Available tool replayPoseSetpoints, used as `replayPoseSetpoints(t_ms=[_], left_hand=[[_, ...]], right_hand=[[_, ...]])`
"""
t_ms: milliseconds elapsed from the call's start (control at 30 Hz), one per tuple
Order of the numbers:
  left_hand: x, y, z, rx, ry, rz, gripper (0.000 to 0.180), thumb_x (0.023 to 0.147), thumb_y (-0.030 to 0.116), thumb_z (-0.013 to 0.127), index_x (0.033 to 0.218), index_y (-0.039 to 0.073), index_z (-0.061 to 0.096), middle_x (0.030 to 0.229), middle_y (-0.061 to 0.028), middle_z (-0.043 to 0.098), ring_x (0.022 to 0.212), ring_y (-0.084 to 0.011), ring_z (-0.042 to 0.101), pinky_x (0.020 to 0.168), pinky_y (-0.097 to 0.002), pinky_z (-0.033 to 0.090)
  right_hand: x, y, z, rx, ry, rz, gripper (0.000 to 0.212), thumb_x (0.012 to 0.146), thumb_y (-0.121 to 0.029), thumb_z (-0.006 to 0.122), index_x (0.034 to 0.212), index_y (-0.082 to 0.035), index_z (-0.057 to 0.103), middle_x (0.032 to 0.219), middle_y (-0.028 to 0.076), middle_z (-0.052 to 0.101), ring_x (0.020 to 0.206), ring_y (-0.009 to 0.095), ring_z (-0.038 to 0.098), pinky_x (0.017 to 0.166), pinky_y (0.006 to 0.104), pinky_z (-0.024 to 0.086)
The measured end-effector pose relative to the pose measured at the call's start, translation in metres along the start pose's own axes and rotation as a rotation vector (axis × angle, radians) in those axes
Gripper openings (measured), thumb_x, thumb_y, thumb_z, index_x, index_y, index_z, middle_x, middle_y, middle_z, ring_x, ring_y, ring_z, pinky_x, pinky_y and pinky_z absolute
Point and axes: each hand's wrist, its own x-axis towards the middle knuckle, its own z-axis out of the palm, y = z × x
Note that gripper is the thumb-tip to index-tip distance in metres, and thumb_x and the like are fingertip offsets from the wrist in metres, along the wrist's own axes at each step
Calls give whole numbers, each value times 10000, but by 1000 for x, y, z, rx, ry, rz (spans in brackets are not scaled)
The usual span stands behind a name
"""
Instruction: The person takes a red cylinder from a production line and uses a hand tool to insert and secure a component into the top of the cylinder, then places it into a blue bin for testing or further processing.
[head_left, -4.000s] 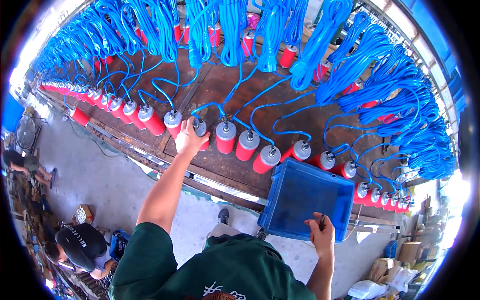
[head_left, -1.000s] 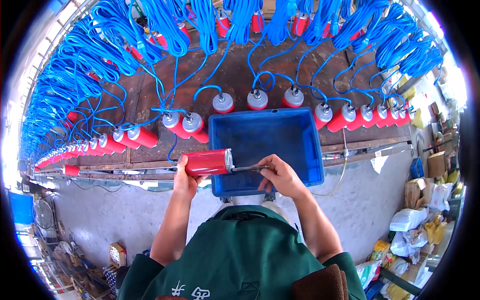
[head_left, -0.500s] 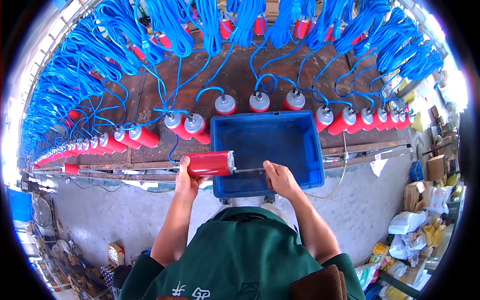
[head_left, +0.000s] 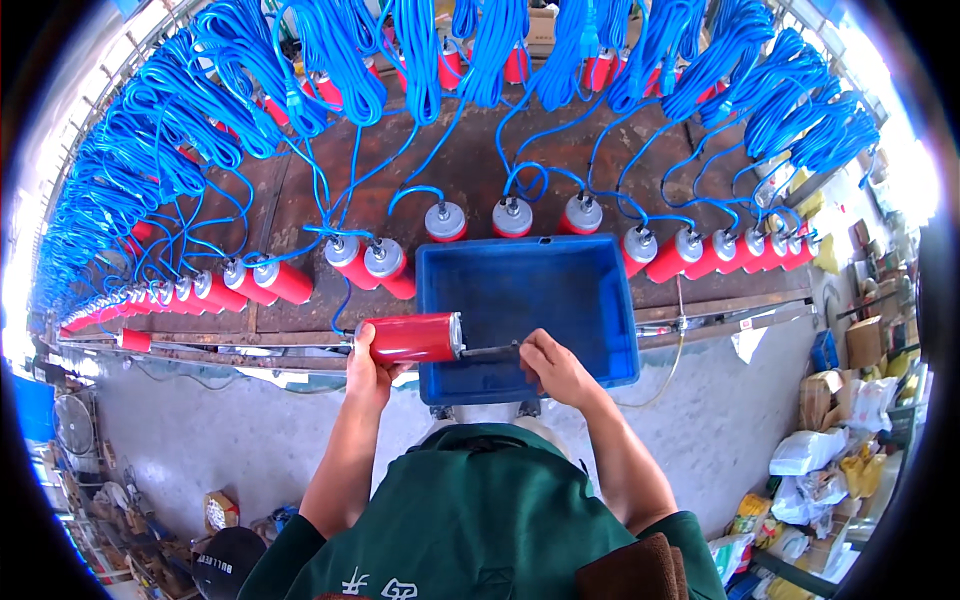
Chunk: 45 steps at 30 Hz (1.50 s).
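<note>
My left hand (head_left: 369, 372) is wrapped round a shiny red cylinder (head_left: 410, 338) with a silver end cap, held level over the left side of a blue plastic tray (head_left: 628, 330). The thumb lies on top and the fingers go underneath. A thin metal rod (head_left: 487, 351) sticks out from the capped right end. At the rod's outer end my right hand (head_left: 560, 370) is closed, its fingers curled over the tray; how they grip the rod is partly hidden. A blue cable (head_left: 342, 303) runs down to the cylinder's left end.
Red cylinders (head_left: 285, 280) with silver caps line the brown metal table (head_left: 385, 165) behind the tray, some close to its far rim. Thick blue cable bundles (head_left: 335, 60) hang above. Bags (head_left: 800, 453) and boxes (head_left: 822, 392) lie on the floor at right.
The whole view has shifted slightly. My right fingers look more curled, and the rod now slants, its outer end tilted a little upward. The left hand keeps its hold on the red cylinder.
</note>
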Motion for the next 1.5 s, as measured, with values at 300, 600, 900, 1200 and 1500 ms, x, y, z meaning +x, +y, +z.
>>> replayPoseSetpoints(t_ms=[300, 600, 900, 1200, 1500], left_hand=[[0, 0, 1, 1, 34, -7, 604, 1082, 551, 574, 1432, 59, 552, 1322, -184, 728, 1181, -338, 747, 935, -458, 659], [-1, 1, 6, -47, 60, 17, 567, 1061, 497, 616, 1368, 21, 601, 1262, -189, 745, 1092, -341, 777, 823, -453, 699], [-1, 0, 4, -45, 53, 14, 602, 1040, 529, 634, 1359, 19, 624, 1232, -175, 761, 1034, -311, 792, 814, -410, 691], [8, -6, -5, -4, 33, 8, 601, 1025, 558, 653, 1374, 70, 613, 1251, -148, 756, 1065, -306, 781, 814, -449, 685], [4, -5, 0, -16, 22, 56, 641, 1023, 541, 672, 1359, 1, 593, 1230, -198, 753, 1054, -340, 793, 831, -451, 698]], right_hand=[[7, 7, -8, -78, -58, -20, 562, 1168, -467, 466, 851, -28, 616, 689, 58, 631, 622, 157, 613, 619, 334, 513], [10, 4, -6, 148, -84, 247, 377, 1126, -343, 571, 1043, 4, 690, 851, 129, 710, 782, 229, 707, 740, 353, 568], [6, -6, -8, -280, 11, -401, 301, 1080, -125, 627, 1357, -21, 681, 978, 137, 757, 920, 254, 739, 834, 334, 594], [8, -17, 6, -33, -62, -33, 312, 1083, -206, 650, 1311, 3, 687, 941, 122, 746, 759, 180, 696, 719, 325, 573], [14, -9, -1, 47, -140, 76, 372, 1096, -225, 669, 1379, 15, 671, 859, 82, 683, 799, 179, 678, 754, 298, 569]])
